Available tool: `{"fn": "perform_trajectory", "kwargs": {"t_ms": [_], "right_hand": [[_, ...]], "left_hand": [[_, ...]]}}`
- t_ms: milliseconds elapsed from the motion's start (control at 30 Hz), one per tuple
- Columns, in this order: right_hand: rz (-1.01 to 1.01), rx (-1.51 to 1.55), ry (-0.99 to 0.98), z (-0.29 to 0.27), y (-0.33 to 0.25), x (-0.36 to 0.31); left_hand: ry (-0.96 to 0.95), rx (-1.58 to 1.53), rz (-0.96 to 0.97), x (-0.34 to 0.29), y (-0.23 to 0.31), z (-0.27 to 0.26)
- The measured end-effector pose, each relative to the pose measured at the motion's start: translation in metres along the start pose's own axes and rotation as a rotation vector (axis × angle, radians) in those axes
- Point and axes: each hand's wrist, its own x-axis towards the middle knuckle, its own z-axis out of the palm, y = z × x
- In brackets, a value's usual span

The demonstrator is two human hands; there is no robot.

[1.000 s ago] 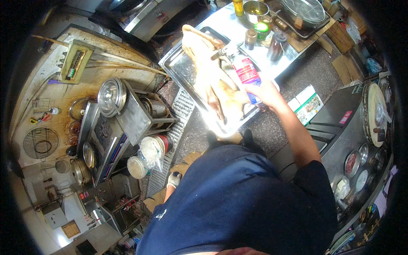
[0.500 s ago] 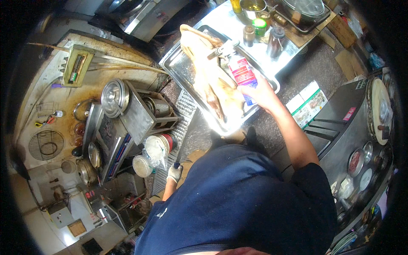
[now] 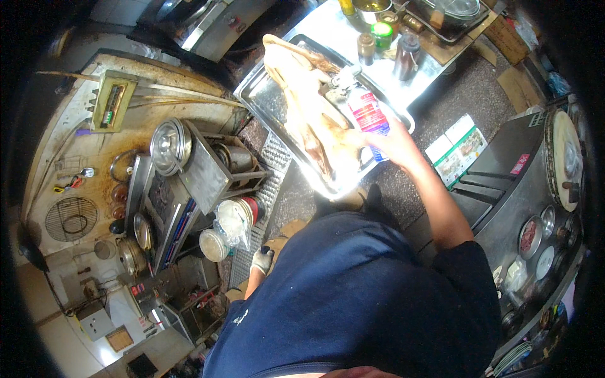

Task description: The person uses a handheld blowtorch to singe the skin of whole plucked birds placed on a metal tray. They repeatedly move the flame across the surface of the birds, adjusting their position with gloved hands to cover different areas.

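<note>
Your right hand (image 3: pixel 394 142) is wrapped round the lower part of a red, white and blue canister (image 3: pixel 367 118), thumb laid across it, and the metal nozzle fitting (image 3: pixel 343 80) at the far end leans over the plucked bird (image 3: pixel 315 120). The bird lies lengthwise in the metal tray (image 3: pixel 257 91) on the worktop (image 3: pixel 324 26), its long neck bent at the far end. No flame shows, and from above you can't tell whether the nozzle touches the skin or sits just over it, so judge that gap by eye from the side. To handle the canister well, I'd hold your wrist firm and turn from the forearm, so that the fitting travels evenly along the body and doesn't dip into it. Mind the canister's base, which lies close to the tray's near right side; lift it a little if it might knock the rim. Bright light washes out the near corner of the tray, so shift your head before trusting what you see there. Aim away from the dark bottle (image 3: pixel 408 58) and the green-lidded jar (image 3: pixel 382 35), which stand beyond the tray. Your gloved left hand (image 3: pixel 259 261) is down at your side near the white tub (image 3: pixel 214 246), fingers seemingly curled on a small dark object (image 3: pixel 266 250), too small to name; hold it clear of the tray.
</note>
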Motion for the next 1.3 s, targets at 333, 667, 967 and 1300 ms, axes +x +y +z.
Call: {"fn": "perform_trajectory", "kwargs": {"t_ms": [333,667,967,1300], "right_hand": [[0.026,0.117,0.016,-0.005,-0.014,-0.026],[-0.038,0.107,0.054,-0.007,0.006,-0.036],[0.066,0.054,0.139,-0.007,0.031,-0.061],[-0.021,-0.183,0.228,0.019,0.033,-0.096]], "left_hand": [[-0.006,-0.057,0.037,0.002,0.036,-0.017],[-0.026,0.041,-0.046,-0.015,0.061,-0.032],[-0.028,-0.031,0.060,0.002,0.026,-0.011],[-0.028,0.005,0.082,-0.005,0.038,-0.024]]}}
